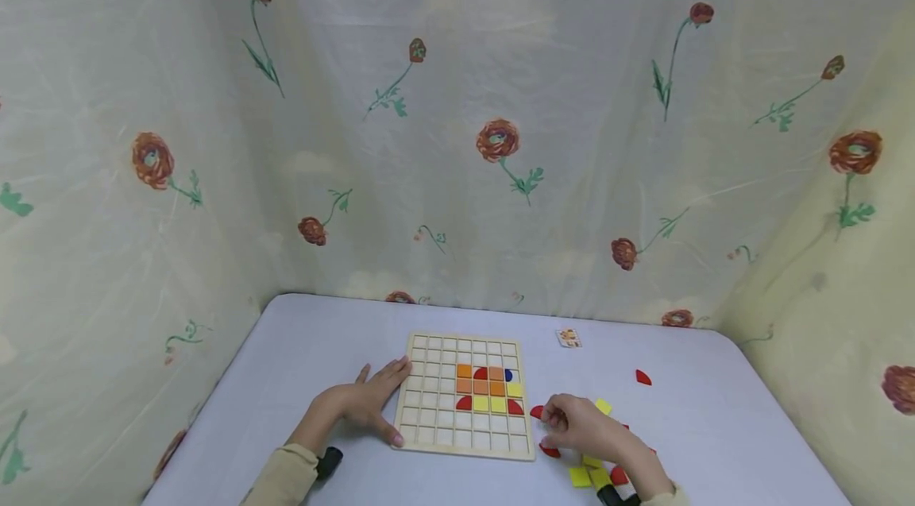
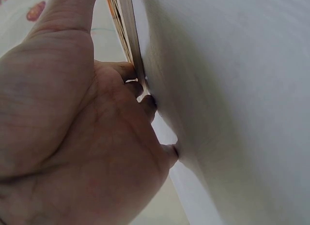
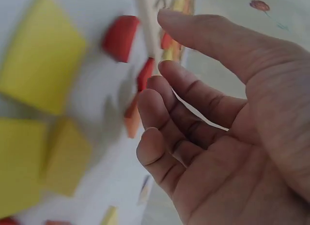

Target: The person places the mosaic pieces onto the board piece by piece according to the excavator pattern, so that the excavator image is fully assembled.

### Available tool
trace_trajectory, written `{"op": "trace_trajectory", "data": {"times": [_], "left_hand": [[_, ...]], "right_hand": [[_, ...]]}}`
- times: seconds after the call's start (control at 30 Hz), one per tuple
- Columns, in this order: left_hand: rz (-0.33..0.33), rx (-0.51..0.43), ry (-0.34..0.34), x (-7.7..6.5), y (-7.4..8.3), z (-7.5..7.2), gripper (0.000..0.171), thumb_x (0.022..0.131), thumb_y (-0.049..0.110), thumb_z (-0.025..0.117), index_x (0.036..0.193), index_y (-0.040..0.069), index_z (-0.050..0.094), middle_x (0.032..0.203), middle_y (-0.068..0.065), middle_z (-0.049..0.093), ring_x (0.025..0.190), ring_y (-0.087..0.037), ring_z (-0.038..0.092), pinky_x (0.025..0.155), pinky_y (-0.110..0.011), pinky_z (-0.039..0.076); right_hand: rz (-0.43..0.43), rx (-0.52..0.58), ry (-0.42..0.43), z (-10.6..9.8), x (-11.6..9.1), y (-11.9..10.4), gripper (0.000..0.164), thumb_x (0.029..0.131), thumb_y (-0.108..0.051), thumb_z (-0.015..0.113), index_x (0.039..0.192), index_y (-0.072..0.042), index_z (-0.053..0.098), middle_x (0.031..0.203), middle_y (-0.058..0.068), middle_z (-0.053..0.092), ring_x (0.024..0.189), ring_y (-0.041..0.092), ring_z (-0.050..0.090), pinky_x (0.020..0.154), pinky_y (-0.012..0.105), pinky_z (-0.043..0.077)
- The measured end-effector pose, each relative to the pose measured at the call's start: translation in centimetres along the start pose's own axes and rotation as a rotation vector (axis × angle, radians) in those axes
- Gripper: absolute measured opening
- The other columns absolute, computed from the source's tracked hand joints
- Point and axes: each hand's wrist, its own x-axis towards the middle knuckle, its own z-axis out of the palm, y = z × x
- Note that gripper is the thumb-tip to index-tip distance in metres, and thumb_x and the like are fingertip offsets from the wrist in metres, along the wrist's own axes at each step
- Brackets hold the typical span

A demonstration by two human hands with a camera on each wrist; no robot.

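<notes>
A wooden grid board point(image 1: 431, 416) lies on the white table, several of its cells filled with orange point(image 1: 481, 388), yellow and red pieces plus one blue piece point(image 1: 508, 375). With fingers spread, my left hand point(image 1: 364, 401) rests against the board's left edge, its thumb by the near corner. My right hand point(image 1: 582, 425) hovers right of the board over loose pieces, fingers loosely bent. In the right wrist view a gap shows between thumb and fingertips, with nothing held. Red rounded pieces point(image 1: 550, 450) lie beside and under this hand. Yellow squares point(image 3: 43, 55) appear close by.
More yellow squares point(image 1: 581, 477) and red pieces point(image 1: 619, 476) are scattered near the right forearm. One red quarter-round piece point(image 1: 643, 377) lies apart farther right. A small printed card point(image 1: 569, 338) lies behind the board. Flowered curtains point(image 1: 457, 172) surround the table.
</notes>
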Motion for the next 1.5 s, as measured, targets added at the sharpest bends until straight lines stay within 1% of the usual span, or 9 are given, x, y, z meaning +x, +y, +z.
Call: {"op": "trace_trajectory", "data": {"times": [0.1,0.27,0.5,0.63,0.73,0.87,1.13,1.3,1.5], "left_hand": [[-0.005,-0.006,0.000,-0.1,0.1,-0.1,0.124,0.066,0.056,0.081,0.156,0.008,0.010,0.164,-0.009,0.003,0.152,-0.028,0.002,0.119,-0.060,0.000],[-0.006,-0.012,0.001,-0.2,0.1,-0.1,0.125,0.065,0.056,0.081,0.156,0.008,0.010,0.164,-0.009,0.003,0.152,-0.028,0.002,0.119,-0.060,0.000],[0.005,-0.006,0.001,-0.1,0.2,-0.1,0.125,0.066,0.055,0.081,0.156,0.008,0.009,0.164,-0.010,0.002,0.151,-0.028,0.002,0.119,-0.060,0.000],[0.010,-0.005,0.006,-0.1,0.2,-0.1,0.125,0.066,0.055,0.082,0.156,0.007,0.010,0.164,-0.010,0.003,0.151,-0.029,0.003,0.118,-0.061,0.000],[0.017,-0.003,0.007,-0.1,0.2,0.0,0.124,0.066,0.055,0.082,0.155,0.007,0.010,0.164,-0.011,0.003,0.151,-0.030,0.002,0.118,-0.061,0.000],[0.012,0.001,0.006,-0.1,0.1,0.0,0.125,0.066,0.055,0.082,0.156,0.007,0.009,0.164,-0.010,0.003,0.151,-0.029,0.002,0.118,-0.061,0.000],[-0.007,0.004,0.012,-0.1,0.0,0.0,0.125,0.065,0.056,0.082,0.156,0.008,0.010,0.164,-0.009,0.003,0.151,-0.028,0.003,0.119,-0.060,0.000],[-0.013,0.001,0.011,-0.1,-0.1,0.0,0.126,0.064,0.057,0.082,0.156,0.008,0.010,0.164,-0.009,0.003,0.151,-0.029,0.003,0.119,-0.060,0.000],[0.007,-0.004,0.001,-0.1,-0.1,-0.1,0.125,0.066,0.057,0.081,0.156,0.008,0.009,0.164,-0.008,0.002,0.151,-0.028,0.002,0.118,-0.060,-0.001]], "right_hand": [[-0.020,-0.016,-0.039,0.4,-0.4,0.8,0.029,0.077,-0.023,0.081,0.094,-0.011,0.062,0.081,0.002,0.056,0.075,0.015,0.051,0.063,0.023,0.041],[-0.049,-0.014,-0.030,1.0,-0.4,1.7,0.021,0.079,-0.020,0.079,0.091,-0.013,0.063,0.079,0.000,0.056,0.073,0.015,0.052,0.062,0.022,0.043],[-0.071,-0.082,-0.043,0.6,-0.7,1.6,0.018,0.079,-0.004,0.075,0.090,-0.016,0.066,0.087,-0.003,0.058,0.082,0.017,0.052,0.073,0.029,0.050],[-0.022,-0.085,-0.024,0.5,-0.7,1.8,0.022,0.079,-0.012,0.078,0.097,-0.016,0.065,0.090,-0.004,0.059,0.084,0.017,0.052,0.077,0.033,0.051],[0.030,-0.065,0.003,0.5,-0.7,2.2,0.024,0.078,-0.019,0.080,0.096,-0.016,0.065,0.086,-0.002,0.058,0.080,0.016,0.052,0.071,0.029,0.048],[0.028,-0.035,0.019,0.8,-0.8,2.5,0.021,0.079,-0.023,0.080,0.090,-0.014,0.064,0.078,0.000,0.056,0.074,0.015,0.051,0.062,0.023,0.043],[-0.055,-0.072,0.085,1.1,0.0,0.8,0.024,0.079,-0.029,0.079,0.095,-0.016,0.065,0.078,-0.004,0.056,0.073,0.012,0.050,0.059,0.021,0.041],[-0.144,-0.039,0.033,1.6,1.2,-0.6,0.023,0.082,-0.028,0.077,0.098,-0.015,0.066,0.084,-0.004,0.059,0.077,0.013,0.051,0.063,0.021,0.044],[-0.177,-0.040,0.002,2.2,2.2,-1.1,0.014,0.085,-0.024,0.074,0.095,-0.016,0.068,0.087,-0.003,0.059,0.078,0.012,0.051,0.065,0.022,0.044]]}}
